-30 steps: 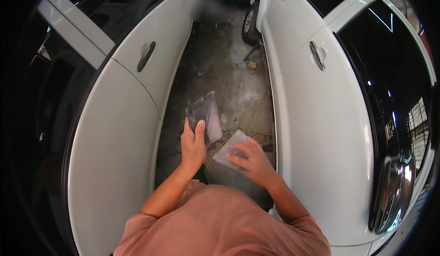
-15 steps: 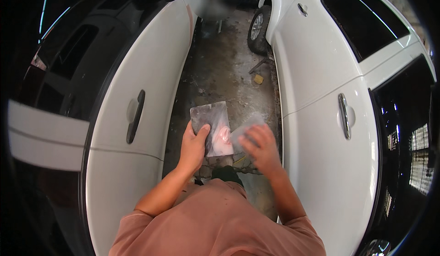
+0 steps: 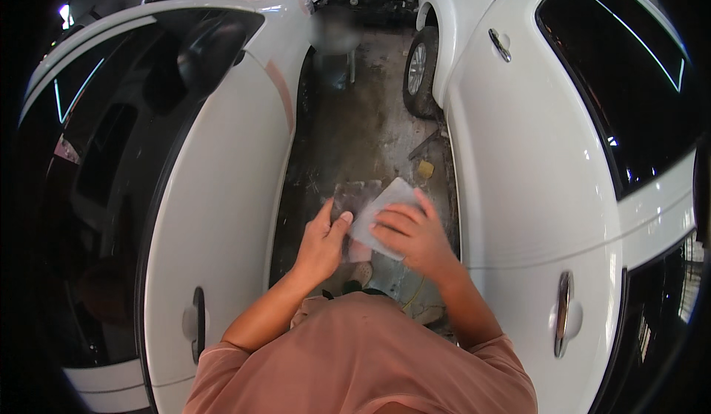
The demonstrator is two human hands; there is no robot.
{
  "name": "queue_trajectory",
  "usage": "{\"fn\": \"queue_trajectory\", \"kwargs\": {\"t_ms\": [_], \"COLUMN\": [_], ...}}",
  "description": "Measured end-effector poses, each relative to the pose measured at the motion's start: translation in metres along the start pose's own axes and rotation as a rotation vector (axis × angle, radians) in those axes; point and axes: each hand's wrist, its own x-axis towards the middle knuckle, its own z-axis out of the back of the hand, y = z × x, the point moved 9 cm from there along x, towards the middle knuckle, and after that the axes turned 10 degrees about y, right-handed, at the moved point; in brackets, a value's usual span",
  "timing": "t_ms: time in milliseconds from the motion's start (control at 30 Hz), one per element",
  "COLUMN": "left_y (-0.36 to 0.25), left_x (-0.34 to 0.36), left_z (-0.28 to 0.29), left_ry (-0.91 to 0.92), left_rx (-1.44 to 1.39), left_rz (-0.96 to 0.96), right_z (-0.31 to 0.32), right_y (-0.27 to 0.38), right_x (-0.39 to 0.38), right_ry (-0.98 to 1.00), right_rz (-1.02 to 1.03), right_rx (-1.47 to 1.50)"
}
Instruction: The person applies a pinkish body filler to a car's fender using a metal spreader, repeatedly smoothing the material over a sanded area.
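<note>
With our left hand (image 3: 320, 245) we gripped the plate (image 3: 354, 201), thumb on top, at 12 o'clock from our torso (image 3: 359, 355). With our right hand (image 3: 416, 236) we gripped the sheet (image 3: 381, 202), overlapping the plate's 3 o'clock side; pink paste (image 3: 360, 251) showed toward 6 o'clock.

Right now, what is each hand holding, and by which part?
Left hand: rectangular plate, by its left edge. Right hand: pale flat sheet, by its right side.
</note>
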Motion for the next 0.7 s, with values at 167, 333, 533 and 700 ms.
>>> {"fn": "queue_trajectory", "kwargs": {"t_ms": [167, 333, 533, 700], "left_y": [-0.032, -0.025, 0.043, 0.046], "left_x": [0.093, 0.175, 0.296, 0.391], "left_z": [-0.008, 0.0, -0.003, 0.02], "left_ry": [-0.147, -0.232, -0.194, -0.106], "left_rx": [0.187, 0.133, -0.718, -0.804], "left_rz": [-0.069, -0.109, 0.091, 0.255], "right_z": [-0.021, -0.027, -0.026, -0.068], "right_y": [-0.059, -0.153, -0.223, -0.375], "right_x": [0.022, 0.046, 0.125, 0.161], "right_ry": [0.043, 0.125, -0.111, 0.02], "right_rz": [0.047, -0.118, -0.011, -0.251], "right_rx": [0.161, 0.216, 0.327, 0.153]}}
